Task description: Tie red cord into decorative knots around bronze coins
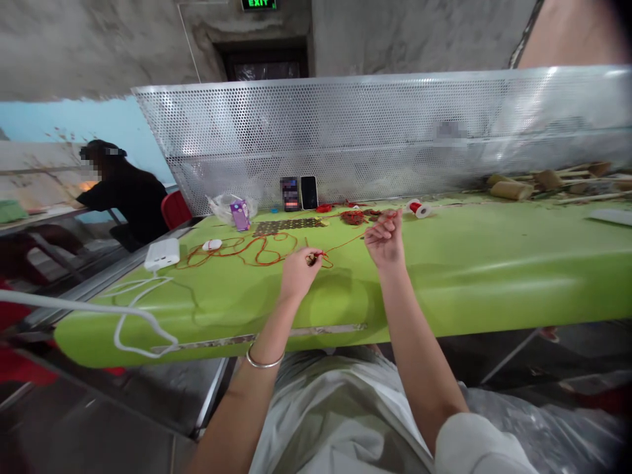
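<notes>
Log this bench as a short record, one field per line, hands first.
Left hand: fingers closed on red cord and a small item, mostly hidden
Right hand: raised, fingers curled at the cord's other end
Cord between hands: nearly straight
Surface: green table
Left of hands: loose cord loops, purple box, white block
Behind hands: two phones, upright
Beyond right hand: spool with red thread
Background: metal mesh panel

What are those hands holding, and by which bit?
Red cord: the left hand pinches it beside a loop; the right hand holds farther along, exact spot unclear.
</notes>
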Demonstrator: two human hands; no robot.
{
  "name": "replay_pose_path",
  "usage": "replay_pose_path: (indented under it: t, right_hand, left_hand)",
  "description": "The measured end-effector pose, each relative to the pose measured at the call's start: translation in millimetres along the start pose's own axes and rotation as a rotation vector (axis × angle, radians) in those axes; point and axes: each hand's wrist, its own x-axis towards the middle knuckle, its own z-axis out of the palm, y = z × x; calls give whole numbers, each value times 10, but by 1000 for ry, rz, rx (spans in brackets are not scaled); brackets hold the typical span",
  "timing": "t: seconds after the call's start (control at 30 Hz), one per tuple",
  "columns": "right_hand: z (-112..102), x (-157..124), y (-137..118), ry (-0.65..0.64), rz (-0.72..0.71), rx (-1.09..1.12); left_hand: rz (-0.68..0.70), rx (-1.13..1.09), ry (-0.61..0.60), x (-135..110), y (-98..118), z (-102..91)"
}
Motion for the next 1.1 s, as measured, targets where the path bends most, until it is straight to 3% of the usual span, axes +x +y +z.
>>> replay_pose_path:
  t: [0.17,0.37,0.6,0.8,0.9,1.0,1.1]
  right_hand:
    - [312,304,-186,-61,45,118]
    - [676,836,-238,-140,8,-226]
    - [645,1351,66,-83,-24,-580]
    - [403,1849,774,-66,91,-744]
    - [314,1994,1298,49,154,-1107]
    - [281,2064,1881,89,162,-1253]
    - [311,2112,2448,108,155,-1367]
  left_hand:
    - [-15,2,-27,20,7,-15]
    - [-45,-56,-123,154,-1,-73]
    - [-154,-179,-200,324,-103,-377]
    - [-265,-282,-269,395,-221,-605]
    - [-329,-364,-391,395,-232,-637]
    - [-361,-437,-503,356,-264,-619]
    - [-333,-591,-536,273,-365,-567]
